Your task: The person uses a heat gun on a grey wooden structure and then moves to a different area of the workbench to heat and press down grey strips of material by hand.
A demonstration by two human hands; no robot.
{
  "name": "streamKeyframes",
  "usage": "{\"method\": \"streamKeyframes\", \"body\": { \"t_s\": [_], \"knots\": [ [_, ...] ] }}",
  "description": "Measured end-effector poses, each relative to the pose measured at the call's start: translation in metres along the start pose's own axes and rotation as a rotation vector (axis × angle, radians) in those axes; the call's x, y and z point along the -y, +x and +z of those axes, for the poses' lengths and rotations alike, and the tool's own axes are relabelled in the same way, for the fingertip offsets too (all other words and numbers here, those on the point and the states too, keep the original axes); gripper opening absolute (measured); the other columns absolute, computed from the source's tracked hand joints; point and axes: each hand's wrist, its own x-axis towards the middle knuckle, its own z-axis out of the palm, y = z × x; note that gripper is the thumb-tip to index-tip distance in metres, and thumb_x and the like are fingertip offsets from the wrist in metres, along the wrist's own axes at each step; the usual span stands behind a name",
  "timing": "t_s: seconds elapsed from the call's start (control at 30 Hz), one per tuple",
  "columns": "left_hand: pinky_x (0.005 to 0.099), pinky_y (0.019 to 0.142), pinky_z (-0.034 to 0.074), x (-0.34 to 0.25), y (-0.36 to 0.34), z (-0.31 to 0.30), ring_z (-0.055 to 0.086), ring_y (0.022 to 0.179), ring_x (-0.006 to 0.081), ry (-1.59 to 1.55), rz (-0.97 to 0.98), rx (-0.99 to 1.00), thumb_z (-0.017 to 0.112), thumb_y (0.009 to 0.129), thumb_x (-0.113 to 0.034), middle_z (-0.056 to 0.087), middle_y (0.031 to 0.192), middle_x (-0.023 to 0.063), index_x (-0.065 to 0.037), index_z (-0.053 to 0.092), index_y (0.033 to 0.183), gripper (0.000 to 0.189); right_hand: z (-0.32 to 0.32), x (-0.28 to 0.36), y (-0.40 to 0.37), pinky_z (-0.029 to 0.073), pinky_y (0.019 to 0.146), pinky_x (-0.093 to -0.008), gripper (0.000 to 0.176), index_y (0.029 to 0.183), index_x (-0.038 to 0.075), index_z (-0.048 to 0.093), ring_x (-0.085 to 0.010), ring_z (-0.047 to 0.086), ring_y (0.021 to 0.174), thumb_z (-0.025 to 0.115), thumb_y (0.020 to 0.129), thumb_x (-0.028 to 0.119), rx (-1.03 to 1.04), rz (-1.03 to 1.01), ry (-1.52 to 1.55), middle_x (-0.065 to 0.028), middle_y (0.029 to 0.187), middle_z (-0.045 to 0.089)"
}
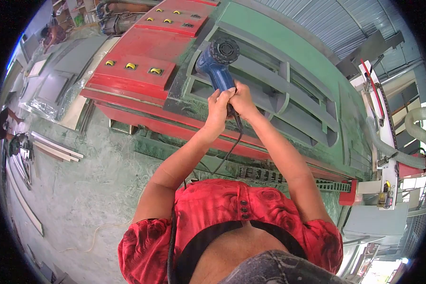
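A blue power tool (218, 71) with a round black vented end is held over the near left part of a grey slatted panel (288, 90). Both my hands are closed round its lower handle, the left hand (217, 110) on the left side and the right hand (243, 100) close against it on the right. A black cord (232, 144) hangs from the handle toward my body. The panel lies on a green, dusty surface (265, 31). Beneath my hands, the underside of the tool is hidden.
Left of the panel is a red machine top (128, 47) with yellow rollers (131, 66). Plastic-wrapped boards (57, 85) and long strips (57, 147) lie at the left, near two other people. A ribbed hose (383, 144) runs along the right.
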Motion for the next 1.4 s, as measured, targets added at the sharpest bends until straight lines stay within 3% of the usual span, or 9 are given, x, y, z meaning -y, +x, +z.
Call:
{"method": "streamKeyframes", "body": {
  "t_s": [0.4,0.57,0.87,1.1,1.27,1.4],
  "knots": [
    [0.0264,0.046,0.043,0.021,0.013,-0.008,0.050,0.058,0.0093,0.029,0.047,0.052,0.064,0.074,-0.039,0.050,0.072,0.0011,-0.004,0.055,0.087,0.039,-0.004,-0.006,-0.004,0.047,0.057,-0.0342,0.025,0.088,-0.004,0.055,-0.0175,0.060,0.064,0.063,0.072,0.014,-0.002,0.048,-0.045,-0.0133,0.073,0.062],
    [0.0280,0.048,0.044,0.023,0.009,-0.002,0.051,0.064,0.0100,-0.026,0.056,-0.024,0.065,0.073,-0.036,0.049,0.077,0.0028,-0.001,0.055,0.083,0.038,-0.006,-0.004,-0.008,0.047,0.058,-0.0341,0.025,0.089,-0.004,0.055,-0.0183,0.061,0.065,0.062,0.073,0.014,0.023,0.046,-0.050,-0.0136,0.073,0.062],
    [0.0280,0.056,0.044,0.036,0.006,0.001,0.050,0.072,0.0117,0.041,0.089,0.035,0.063,0.074,-0.038,0.046,0.090,0.0050,-0.002,0.056,0.089,0.040,-0.016,-0.001,-0.021,0.047,0.060,-0.0337,0.027,0.093,-0.002,0.053,-0.0169,0.058,0.066,0.061,0.074,0.014,0.021,0.094,0.016,-0.0129,0.075,0.060],
    [0.0283,0.054,0.044,0.051,-0.007,0.022,0.050,0.070,0.0117,0.031,0.064,0.071,0.063,0.075,-0.038,0.045,0.084,0.0030,-0.002,0.056,0.090,0.040,-0.043,-0.008,-0.041,0.047,0.059,-0.0331,0.029,0.093,-0.002,0.054,-0.0164,0.058,0.066,0.062,0.073,0.016,-0.026,0.050,-0.111,-0.0125,0.075,0.060],
    [0.0272,0.056,0.046,0.062,-0.020,0.035,0.050,0.077,0.0122,0.030,-0.065,0.262,0.063,0.075,-0.038,0.039,0.099,0.0061,-0.001,0.055,0.091,0.041,-0.065,-0.003,-0.067,0.048,0.060,-0.0335,0.031,0.094,-0.002,0.055,-0.0166,0.059,0.067,0.064,0.072,0.018,-0.085,0.051,-0.098,-0.0132,0.075,0.061],
    [0.0288,0.064,0.047,0.080,-0.024,0.045,0.046,0.091,0.0151,0.087,-0.089,0.240,0.064,0.075,-0.040,0.034,0.104,0.0078,-0.001,0.055,0.093,0.044,-0.078,-0.015,-0.080,0.048,0.063,-0.0327,0.033,0.095,-0.003,0.055,-0.0178,0.061,0.070,0.064,0.072,0.018,-0.153,0.034,-0.127,-0.0131,0.080,0.062]
  ]
}}
